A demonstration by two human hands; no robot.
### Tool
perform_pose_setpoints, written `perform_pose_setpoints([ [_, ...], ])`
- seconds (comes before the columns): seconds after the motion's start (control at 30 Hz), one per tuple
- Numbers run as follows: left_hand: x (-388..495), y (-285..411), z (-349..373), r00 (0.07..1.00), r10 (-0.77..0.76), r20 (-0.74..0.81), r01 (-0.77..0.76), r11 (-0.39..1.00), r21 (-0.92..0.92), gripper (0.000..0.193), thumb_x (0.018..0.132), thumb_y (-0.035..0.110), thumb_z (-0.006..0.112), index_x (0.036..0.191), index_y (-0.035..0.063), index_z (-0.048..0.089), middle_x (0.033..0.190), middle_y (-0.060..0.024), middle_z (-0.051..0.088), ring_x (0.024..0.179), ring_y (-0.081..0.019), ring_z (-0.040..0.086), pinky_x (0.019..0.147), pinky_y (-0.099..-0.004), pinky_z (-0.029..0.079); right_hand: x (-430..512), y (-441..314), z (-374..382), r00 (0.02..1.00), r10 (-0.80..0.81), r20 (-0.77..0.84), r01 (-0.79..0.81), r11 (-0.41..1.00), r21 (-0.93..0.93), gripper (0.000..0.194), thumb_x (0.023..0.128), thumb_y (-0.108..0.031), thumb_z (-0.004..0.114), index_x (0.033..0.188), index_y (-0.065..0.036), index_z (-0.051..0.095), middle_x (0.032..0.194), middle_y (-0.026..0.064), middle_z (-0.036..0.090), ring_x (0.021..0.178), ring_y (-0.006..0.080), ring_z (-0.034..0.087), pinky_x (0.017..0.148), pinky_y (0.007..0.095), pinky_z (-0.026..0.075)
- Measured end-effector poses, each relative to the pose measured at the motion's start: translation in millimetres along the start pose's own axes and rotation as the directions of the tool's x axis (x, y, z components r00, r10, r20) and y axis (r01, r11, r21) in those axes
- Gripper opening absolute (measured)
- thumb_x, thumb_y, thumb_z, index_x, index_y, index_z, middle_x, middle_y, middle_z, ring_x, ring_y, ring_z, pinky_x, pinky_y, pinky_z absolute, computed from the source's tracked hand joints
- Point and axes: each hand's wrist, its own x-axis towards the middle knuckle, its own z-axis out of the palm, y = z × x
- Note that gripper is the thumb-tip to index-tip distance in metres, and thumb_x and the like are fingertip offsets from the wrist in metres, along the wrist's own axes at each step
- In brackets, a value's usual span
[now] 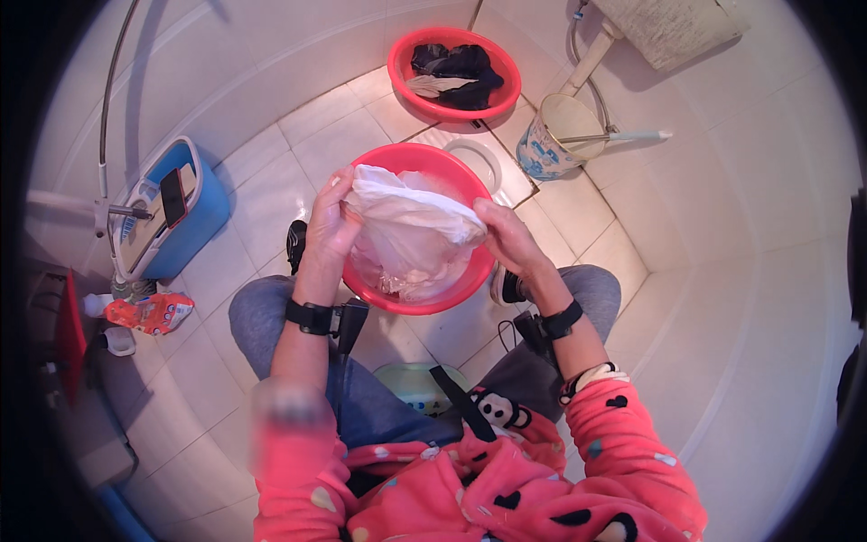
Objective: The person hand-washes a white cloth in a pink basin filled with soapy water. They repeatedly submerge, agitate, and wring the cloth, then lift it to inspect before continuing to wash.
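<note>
A wet white cloth garment [413,223] is stretched between my two hands above a red plastic basin [420,152]. My left hand [332,220] pinches its upper left edge, and my right hand [508,230] grips the right end. The lower part of the cloth hangs into the basin, where sudsy water [399,288] shows around it. The basin is on the tiled floor between my feet. Each wrist wears a black strap with a small device. How deep the water is cannot be seen under the cloth.
A second red basin [511,91] with dark clothes [460,68] is beyond. A squat toilet pan [474,159] lies partly behind the near basin. At right, a bucket [552,152] holds a light-handled stick [637,136]. A blue mop bucket [196,223] bearing a phone [173,198] and an orange pouch [152,314] are left.
</note>
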Motion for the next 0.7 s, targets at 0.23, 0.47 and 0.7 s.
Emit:
perform_pose_setpoints([
  [0.23,-6.6,-4.0,16.5,0.997,-0.010,0.077,0.011,1.000,-0.010,0.006,0.089,0.009,0.057,0.094,0.0070,0.057,0.093,-0.0057,0.064,0.089,-0.0176,0.062,0.085,-0.0333,0.049,-30.1,3.4,13.0,0.982,0.122,0.145,-0.084,0.967,-0.241,0.029,0.080,-0.007,0.067,0.105,-0.005,0.052,0.094,0.0020,0.059,0.086,0.0087,0.055,0.075,0.0238,0.044],
  [0.47,-13.1,-3.7,30.2,0.993,-0.043,0.111,0.033,0.995,0.093,0.005,0.088,0.009,0.058,0.085,0.0105,0.054,0.085,-0.0030,0.062,0.081,-0.0141,0.061,0.077,-0.0287,0.050,-12.8,-2.0,0.1,0.995,0.019,-0.093,-0.089,0.538,-0.838,0.023,0.074,-0.017,0.075,0.088,-0.002,0.065,0.077,-0.0003,0.058,0.070,0.0061,0.051,0.063,0.0239,0.042],
  [0.7,-15.7,-2.6,34.2,0.992,0.042,0.115,-0.066,0.976,0.208,0.007,0.089,0.010,0.059,0.086,0.0106,0.052,0.084,-0.0010,0.060,0.079,-0.0104,0.058,0.074,-0.0253,0.048,-30.9,-77.0,29.9,0.974,-0.212,0.082,0.223,0.830,-0.511,0.017,0.076,-0.007,0.073,0.088,-0.003,0.062,0.081,-0.0011,0.060,0.072,0.0053,0.054,0.066,0.0201,0.044],
])
